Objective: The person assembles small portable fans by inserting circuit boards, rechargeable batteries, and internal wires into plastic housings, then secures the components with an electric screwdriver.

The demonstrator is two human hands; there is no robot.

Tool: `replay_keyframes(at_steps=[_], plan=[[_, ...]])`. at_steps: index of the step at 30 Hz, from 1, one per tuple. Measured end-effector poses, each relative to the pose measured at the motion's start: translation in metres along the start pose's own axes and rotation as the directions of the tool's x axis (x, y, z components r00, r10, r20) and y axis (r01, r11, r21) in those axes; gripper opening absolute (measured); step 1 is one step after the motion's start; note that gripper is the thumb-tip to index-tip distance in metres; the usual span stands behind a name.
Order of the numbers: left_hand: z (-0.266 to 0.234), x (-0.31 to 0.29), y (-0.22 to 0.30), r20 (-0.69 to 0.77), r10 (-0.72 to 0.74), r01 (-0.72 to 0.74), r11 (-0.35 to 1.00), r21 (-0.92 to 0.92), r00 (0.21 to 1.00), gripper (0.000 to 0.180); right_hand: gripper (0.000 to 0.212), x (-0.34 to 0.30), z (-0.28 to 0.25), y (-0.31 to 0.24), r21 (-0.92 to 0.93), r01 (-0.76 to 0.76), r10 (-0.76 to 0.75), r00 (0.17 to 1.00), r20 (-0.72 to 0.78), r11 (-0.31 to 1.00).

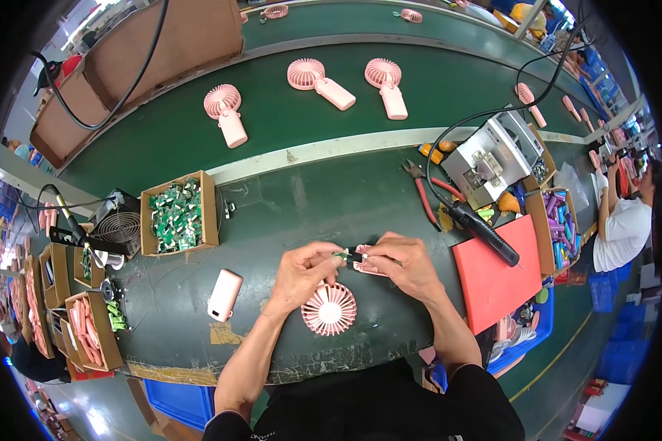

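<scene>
In the middle of the bench, my left hand (299, 270) pinches a small green circuit board (340, 256) between thumb and fingertips. Close beside it, my right hand (406, 264) is closed on a pink fan handle shell (361, 267), whose inner side faces up. Something small and dark lies between the two sets of fingertips; the fingers hide most of it. Just below my hands sits a round pink fan head (329, 309) with radial ribs. To the left of my left forearm, a pink handle cover (225, 295) rests on the green bench (272, 206).
An open carton of circuit boards (178, 217) stands at left, near a soldering iron (70, 220). Rightward are cutting pliers (422, 192), a black electric screwdriver (485, 234), a red foam pad (499, 273) and a carton of cylindrical cells (559, 228). Pink fans (226, 116) lie on the conveyor (265, 95).
</scene>
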State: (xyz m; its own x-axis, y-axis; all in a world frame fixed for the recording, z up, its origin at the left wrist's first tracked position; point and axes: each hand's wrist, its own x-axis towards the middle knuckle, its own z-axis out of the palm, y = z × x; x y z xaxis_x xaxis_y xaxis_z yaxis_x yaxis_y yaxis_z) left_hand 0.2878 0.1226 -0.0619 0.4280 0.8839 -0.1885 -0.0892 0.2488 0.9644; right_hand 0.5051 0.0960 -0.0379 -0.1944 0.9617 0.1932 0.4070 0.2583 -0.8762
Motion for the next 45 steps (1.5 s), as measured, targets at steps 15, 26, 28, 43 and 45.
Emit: replay_keyframes(at_steps=[15, 26, 28, 43, 45], plan=[[0.005, -0.006, -0.001, -0.04, -0.016, 0.016, 1.0, 0.008, 0.999, 0.021, 0.012, 0.007, -0.002, -0.025, 0.291, -0.246, 0.185, 0.957, 0.222, 0.924], [-0.006, 0.003, 0.0, 0.072, 0.104, -0.082, 0.961, -0.266, 0.992, 0.014, 0.014, 0.018, -0.007, -0.032, 0.302, -0.39, 0.306, 0.907, 0.291, 0.87], [-0.007, 0.006, 0.002, 0.066, 0.096, -0.072, 0.952, -0.296, 0.993, 0.016, 0.013, 0.019, -0.006, -0.03, 0.27, -0.369, 0.287, 0.91, 0.299, 0.889], [-0.003, -0.002, 0.004, 0.029, -0.043, 0.046, 0.993, -0.109, 0.999, 0.018, 0.007, 0.012, 0.005, -0.021, 0.103, -0.12, 0.093, 0.968, 0.233, 0.987], [-0.004, -0.002, 0.004, 0.032, -0.035, 0.037, 0.996, -0.078, 0.999, 0.019, 0.007, 0.011, 0.007, -0.015, 0.044, 0.009, -0.018, 0.978, 0.209, 0.999]])
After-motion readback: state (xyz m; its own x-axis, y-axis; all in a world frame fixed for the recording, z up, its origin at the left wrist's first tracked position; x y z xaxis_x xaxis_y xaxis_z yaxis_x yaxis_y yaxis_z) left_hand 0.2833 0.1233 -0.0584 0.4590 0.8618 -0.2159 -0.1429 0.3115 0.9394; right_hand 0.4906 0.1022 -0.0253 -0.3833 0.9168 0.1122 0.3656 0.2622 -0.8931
